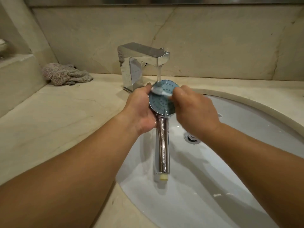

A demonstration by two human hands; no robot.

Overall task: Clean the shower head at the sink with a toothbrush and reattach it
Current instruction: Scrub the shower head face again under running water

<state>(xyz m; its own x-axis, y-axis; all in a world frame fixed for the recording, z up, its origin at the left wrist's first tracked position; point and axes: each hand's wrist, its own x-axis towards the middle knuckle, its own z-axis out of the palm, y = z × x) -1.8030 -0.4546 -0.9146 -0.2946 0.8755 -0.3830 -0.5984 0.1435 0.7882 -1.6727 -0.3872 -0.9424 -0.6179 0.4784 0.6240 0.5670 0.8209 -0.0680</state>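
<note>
left hand [139,111] grips the wet, likely slippery chrome shower head [162,99] at its neck; right hand [195,111] pinches the toothbrush [162,92] across it.

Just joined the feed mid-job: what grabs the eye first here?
Dead centre, the left hand holds the shower head over the sink, its blue face up under water running from the chrome faucet. The right hand works a toothbrush across that face. A crumpled cloth lies on the counter at left.

Toothbrush [162,92] on shower head [162,102], underwater stream.
</note>
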